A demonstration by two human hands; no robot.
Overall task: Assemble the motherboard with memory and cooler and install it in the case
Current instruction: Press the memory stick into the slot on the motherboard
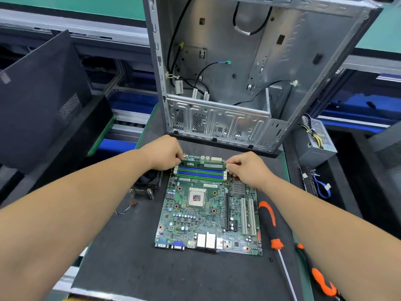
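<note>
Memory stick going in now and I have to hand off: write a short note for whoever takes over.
Left hand pinches the left end of the memory stick; right hand pinches the right end.
The stick sits over the far slot of the motherboard, which lies flat on the mat. Whether it has latched cannot be told.
Cooler lies left of the board, not mounted. CPU is in its socket.
Case stands open behind. Screwdriver lies right of the board.
Left: seat memory, mount cooler, install board.

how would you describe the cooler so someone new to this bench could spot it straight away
Start at the green motherboard lying flat on the dark mat. Just off its far left corner, partly under the left forearm, sits the cooler: a black fan on metal fins, the only blocky dark part there.
</note>
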